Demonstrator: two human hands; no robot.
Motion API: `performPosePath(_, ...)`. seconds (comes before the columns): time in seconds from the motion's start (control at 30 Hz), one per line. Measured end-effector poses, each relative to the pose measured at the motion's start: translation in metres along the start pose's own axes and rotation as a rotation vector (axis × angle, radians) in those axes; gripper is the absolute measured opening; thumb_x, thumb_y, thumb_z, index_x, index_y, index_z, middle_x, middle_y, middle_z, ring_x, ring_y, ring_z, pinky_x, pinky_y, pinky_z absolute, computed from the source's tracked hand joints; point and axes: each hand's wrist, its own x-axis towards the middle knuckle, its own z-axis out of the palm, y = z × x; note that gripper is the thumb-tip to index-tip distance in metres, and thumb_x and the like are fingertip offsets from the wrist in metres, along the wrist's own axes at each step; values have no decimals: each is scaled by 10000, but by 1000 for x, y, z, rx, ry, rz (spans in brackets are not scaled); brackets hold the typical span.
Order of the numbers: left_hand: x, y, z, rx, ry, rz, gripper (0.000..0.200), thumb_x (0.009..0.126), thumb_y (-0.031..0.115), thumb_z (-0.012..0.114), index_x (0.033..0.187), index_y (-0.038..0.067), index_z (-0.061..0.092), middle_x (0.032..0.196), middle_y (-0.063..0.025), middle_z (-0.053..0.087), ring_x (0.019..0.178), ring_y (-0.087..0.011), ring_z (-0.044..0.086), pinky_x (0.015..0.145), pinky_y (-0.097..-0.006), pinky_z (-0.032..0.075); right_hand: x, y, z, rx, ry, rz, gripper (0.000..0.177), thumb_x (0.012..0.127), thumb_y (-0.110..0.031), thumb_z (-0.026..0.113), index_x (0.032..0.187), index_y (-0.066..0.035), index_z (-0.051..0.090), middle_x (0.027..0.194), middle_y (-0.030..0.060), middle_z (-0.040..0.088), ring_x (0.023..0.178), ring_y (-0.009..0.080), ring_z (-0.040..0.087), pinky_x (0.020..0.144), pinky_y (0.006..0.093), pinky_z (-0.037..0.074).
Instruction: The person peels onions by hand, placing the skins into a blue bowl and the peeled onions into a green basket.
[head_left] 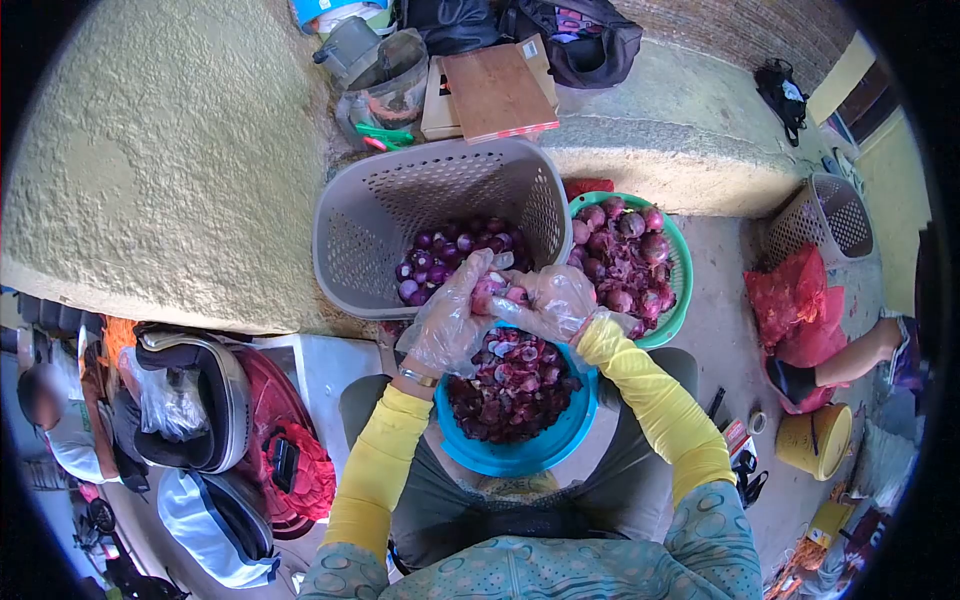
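At far left, a person (75, 430) is partly cut off by the dark rim. The basket (350, 240) holds peeled onions (432, 262), some hidden behind my gloved left hand (446, 320), which is curled round an onion (487, 292). Below lie skins (510, 385) in the blue basin (515, 457). My right hand (560, 300) meets the onion; its grip I can't tell. It overlaps the green basin (681, 270)'s near side.

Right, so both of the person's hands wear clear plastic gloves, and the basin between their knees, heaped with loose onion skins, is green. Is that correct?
Not the colour: the head view shows that the basin between the knees, heaped with loose onion skins, is blue. The left hand and right hand do both wear clear plastic gloves.
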Motion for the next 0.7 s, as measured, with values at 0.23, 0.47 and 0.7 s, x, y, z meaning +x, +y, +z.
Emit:
performPosePath(0.23, 8, 9, -9, -248, 92, -45, 384, 1024, 352, 651, 1222, 25, 608, 1133, -113, 624, 1002, -219, 607, 864, -355, 570, -5, 2, 4, 42, -256, -250, 600, 888, -683, 620, 815, -99, 738, 672, 148, 681, 660, 379, 694, 616, 503, 550)
performPosePath(0.47, 17, 10, -27, -371, -3, -46, 265, 1011, 249, 671, 1089, 18, 567, 1217, -170, 588, 1069, -260, 591, 902, -394, 592, -15, -11, 21, -166, -560, -215, 657, 833, -754, 618, 841, -113, 762, 704, 168, 692, 693, 393, 699, 656, 499, 550)
performPosePath(0.7, 13, 8, -11, -502, 57, -59, 383, 1042, 236, 607, 1321, -18, 545, 1280, -207, 610, 1101, -340, 621, 970, -456, 567, -4, 0, -6, 83, -85, -76, 619, 664, -664, 855, 787, -74, 712, 634, 120, 657, 574, 335, 666, 570, 430, 528)
